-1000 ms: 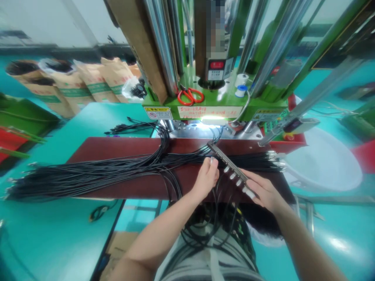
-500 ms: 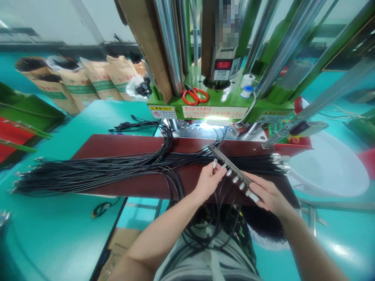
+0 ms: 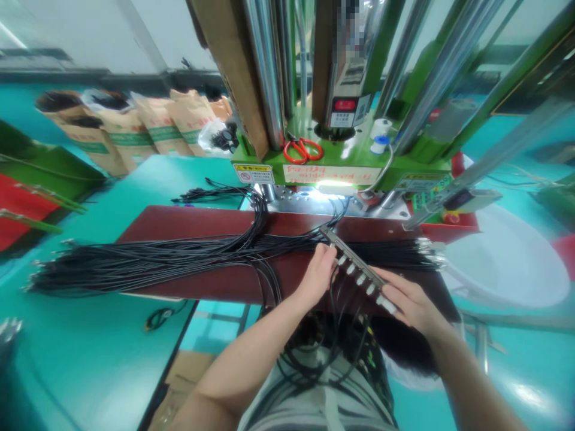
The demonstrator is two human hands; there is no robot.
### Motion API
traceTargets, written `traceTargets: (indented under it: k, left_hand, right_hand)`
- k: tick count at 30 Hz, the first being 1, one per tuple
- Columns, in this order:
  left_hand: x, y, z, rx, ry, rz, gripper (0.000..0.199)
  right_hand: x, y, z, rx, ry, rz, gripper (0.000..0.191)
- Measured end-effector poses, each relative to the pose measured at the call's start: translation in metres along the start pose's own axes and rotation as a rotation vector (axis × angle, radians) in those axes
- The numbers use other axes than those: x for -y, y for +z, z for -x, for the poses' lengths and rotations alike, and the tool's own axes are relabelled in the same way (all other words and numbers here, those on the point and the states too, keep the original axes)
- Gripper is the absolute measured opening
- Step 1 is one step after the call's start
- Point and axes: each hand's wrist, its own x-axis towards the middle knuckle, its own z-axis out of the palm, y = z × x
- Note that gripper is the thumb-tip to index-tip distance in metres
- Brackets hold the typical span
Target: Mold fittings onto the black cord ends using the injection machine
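Note:
My right hand [image 3: 411, 302] grips the near end of a narrow metal bar [image 3: 354, 257] held at a slant above the board. Several silvery cable connectors [image 3: 360, 279] sit in a row along the bar's left side, and their black cables [image 3: 335, 353] loop down over my lap. At the bar's far end my left hand [image 3: 318, 272] pinches one more connector against its edge; the fingers hide most of it. Whether it is seated in the bar I cannot tell. Behind the hands lies a thick bundle of black cables [image 3: 157, 263].
The cables lie across a dark red board [image 3: 215, 220] before a green press [image 3: 265, 158]. Red-handled scissors [image 3: 303, 151] and thread spools [image 3: 380, 143] sit on the press. At right stands a white basin [image 3: 507, 263]; paper sacks [image 3: 130, 134] stand back left.
My left hand has moved the connector up and left along the bar, to its far end. My right hand keeps its hold on the bar. The view has shifted slightly.

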Motion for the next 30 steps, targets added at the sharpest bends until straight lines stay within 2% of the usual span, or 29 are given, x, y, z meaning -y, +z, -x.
traceTargets:
  k: [3, 8, 12, 16, 21, 25, 30]
  left_hand:
    - [-0.003, -0.004, 0.000, 0.106, -0.002, 0.074, 0.036]
    - [-0.005, -0.007, 0.000, 0.195, -0.046, 0.017, 0.036]
    - [-0.008, -0.008, -0.001, 0.196, -0.069, 0.000, 0.036]
    - [-0.011, -0.010, -0.001, 0.215, -0.097, -0.004, 0.033]
    - [-0.009, -0.014, -0.001, 0.240, -0.067, 0.015, 0.036]
    - [-0.008, -0.015, -0.001, 0.239, -0.049, 0.014, 0.037]
    - [-0.009, -0.012, -0.006, 0.230, -0.085, 0.012, 0.038]
  right_hand:
    - [-0.002, -0.001, 0.000, -0.032, -0.019, 0.002, 0.043]
    - [-0.003, -0.005, -0.001, 0.006, -0.136, 0.105, 0.041]
    - [-0.002, -0.006, -0.002, 0.032, -0.106, 0.141, 0.043]
    - [0.006, -0.005, -0.002, 0.053, -0.184, 0.238, 0.042]
    - [0.013, -0.002, 0.000, 0.091, -0.281, 0.363, 0.043]
    - [0.013, -0.001, 0.002, 0.117, -0.303, 0.366, 0.044]
    - [0.007, -0.001, 0.001, 0.066, -0.260, 0.295, 0.046]
